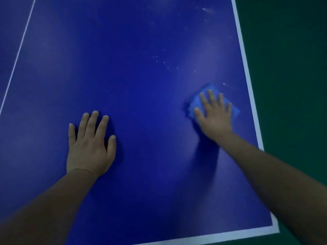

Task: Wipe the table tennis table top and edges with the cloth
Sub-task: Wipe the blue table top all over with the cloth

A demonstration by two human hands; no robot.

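The blue cloth (215, 101) is pressed flat on the table tennis table (141, 85) under the right hand (215, 114), fingers spread, near the white side edge line (247, 71). The left hand (90, 145) is laid open, palm down, further from that line. Pale specks (164, 61), possibly dust, are seen beyond the cloth.

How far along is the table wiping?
Done, it seems: the blue top near the person shows no specks. In hand: the right hand presses flat on the blue cloth near the right edge line; the left hand rests flat on the top. Left: white specks and smears beyond the cloth, plus the edges.
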